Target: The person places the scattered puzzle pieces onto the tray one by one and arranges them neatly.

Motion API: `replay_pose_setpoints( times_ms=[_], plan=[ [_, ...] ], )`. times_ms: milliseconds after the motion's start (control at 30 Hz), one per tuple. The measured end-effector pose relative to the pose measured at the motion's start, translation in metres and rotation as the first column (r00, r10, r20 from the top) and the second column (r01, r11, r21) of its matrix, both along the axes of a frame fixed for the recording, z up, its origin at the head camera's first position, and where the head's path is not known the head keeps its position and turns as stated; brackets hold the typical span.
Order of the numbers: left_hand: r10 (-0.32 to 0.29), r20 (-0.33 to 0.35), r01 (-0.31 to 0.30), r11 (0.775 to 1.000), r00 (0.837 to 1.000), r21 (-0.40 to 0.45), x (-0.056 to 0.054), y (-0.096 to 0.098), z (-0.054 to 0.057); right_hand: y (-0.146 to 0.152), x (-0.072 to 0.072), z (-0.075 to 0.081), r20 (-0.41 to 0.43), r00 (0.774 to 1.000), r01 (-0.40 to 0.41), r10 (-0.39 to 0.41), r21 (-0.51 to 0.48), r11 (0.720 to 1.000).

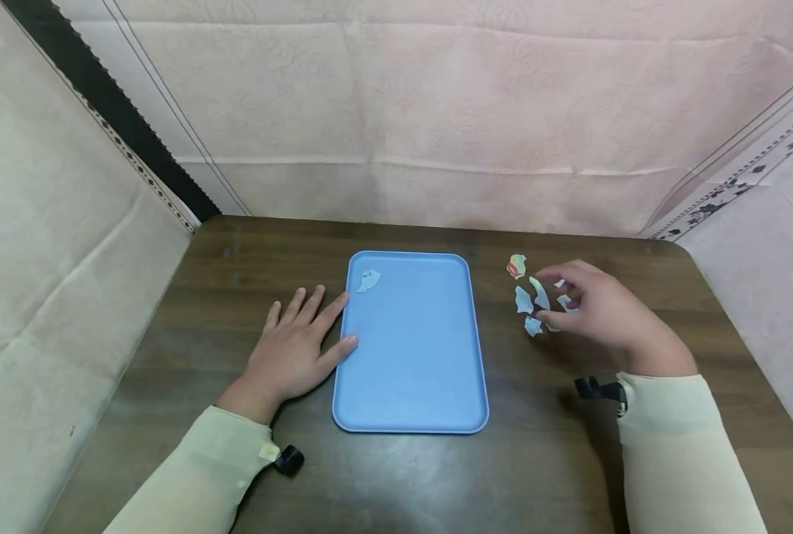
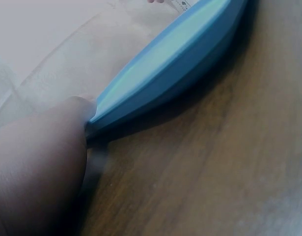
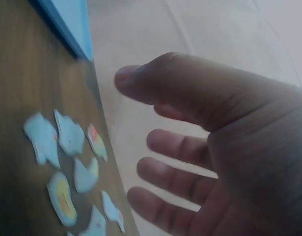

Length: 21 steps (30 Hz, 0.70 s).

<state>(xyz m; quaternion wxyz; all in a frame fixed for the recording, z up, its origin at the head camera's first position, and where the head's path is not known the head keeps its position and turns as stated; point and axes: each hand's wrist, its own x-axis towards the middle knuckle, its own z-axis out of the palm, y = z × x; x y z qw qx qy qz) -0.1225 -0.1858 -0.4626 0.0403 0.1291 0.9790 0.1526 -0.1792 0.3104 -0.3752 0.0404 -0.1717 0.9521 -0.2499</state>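
A blue rectangular tray (image 1: 411, 356) lies on the table, with one small irregular pale-blue piece (image 1: 369, 280) near its upper left corner. My left hand (image 1: 292, 360) rests spread beside it, thumb and index finger touching the left rim. In the left wrist view the thumb (image 2: 47, 157) meets the tray's edge (image 2: 155, 83). My right hand (image 1: 590, 308) hovers over several flat, jagged-edged pieces (image 1: 524, 300) right of the tray. In the right wrist view its thumb and fingers are apart, with nothing between them. Some pieces carry yellow or red patches, such as one piece (image 3: 62, 199).
The brown wooden table (image 1: 396, 482) has rounded far corners. A pale patterned cloth (image 1: 463, 111) hangs behind it and along both sides. Black wrist cameras are strapped over both light sleeves (image 1: 676, 452).
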Motion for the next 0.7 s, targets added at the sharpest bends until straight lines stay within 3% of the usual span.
replay_pose_setpoints(
  times_ms=[167,367,533,700],
  plan=[
    [0.000,-0.002,0.000,1.000,1.000,0.001,0.000,0.000,-0.001,0.021,0.002,0.003,0.122,0.990,0.069,-0.069,-0.002,0.998],
    [0.004,0.000,-0.004,1.000,1.000,0.001,0.000,0.000,-0.001,0.034,0.000,0.003,0.213,0.973,0.082,-0.092,0.058,0.995],
    [0.004,0.004,-0.004,1.000,1.000,0.000,0.001,0.000,-0.001,0.041,-0.003,-0.005,0.269,0.959,0.067,-0.085,0.076,0.995],
    [0.006,0.001,-0.006,1.000,1.000,0.002,0.001,-0.001,-0.001,0.044,-0.006,-0.014,0.266,0.961,0.056,-0.078,0.088,0.995]
  ],
)
